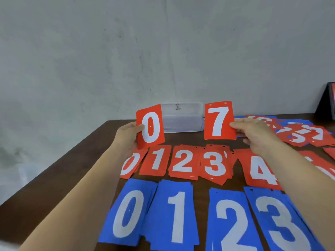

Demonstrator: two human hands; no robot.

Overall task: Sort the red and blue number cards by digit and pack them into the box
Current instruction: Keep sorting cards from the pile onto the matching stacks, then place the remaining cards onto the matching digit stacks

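Observation:
My left hand (127,137) holds a red 0 card (150,126) upright above the table, thumb on its face. My right hand (253,134) pinches a red 7 card (219,121) upright by its right edge. Between the two cards, at the back of the table, stands the clear plastic box (182,117), open side up. Below lie red piles showing 0 (130,165), 1 (156,161), 2 (183,163), 3 (213,164) and 4 (259,172). Nearer me lie blue piles 0 (127,212), 1 (175,216), 2 (232,223) and 3 (282,221).
A loose heap of unsorted red and blue cards (299,133) covers the table's right side behind my right hand. A dark framed object (328,102) leans at the far right. The brown table (76,169) ends at a left edge; a grey wall rises behind.

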